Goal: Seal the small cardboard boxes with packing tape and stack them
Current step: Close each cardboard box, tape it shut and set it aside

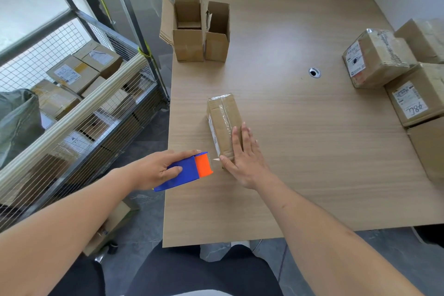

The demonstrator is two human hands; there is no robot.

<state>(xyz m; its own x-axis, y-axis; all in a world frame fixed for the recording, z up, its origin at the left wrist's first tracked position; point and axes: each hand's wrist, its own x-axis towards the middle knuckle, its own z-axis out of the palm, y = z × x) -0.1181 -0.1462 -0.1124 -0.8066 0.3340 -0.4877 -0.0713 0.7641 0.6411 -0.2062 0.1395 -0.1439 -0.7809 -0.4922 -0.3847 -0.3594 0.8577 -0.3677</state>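
Near the middle of the frame, on the counter (300, 151), lies the small box (222, 119), already wrapped in clear tape. The right hand (242, 158) presses flat on its near end, fingers straight and slightly spread. The left hand (153, 169) grips the blue and orange tape dispenser (189, 169) just beside that end. Smoothing the tape end firmly should keep it from lifting. At right, stacked parcels (377, 57) carry labels; one reads roughly "78L", the rest is too small.

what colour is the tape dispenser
Blue body with an orange front, the tape dispenser shows best in the head view.
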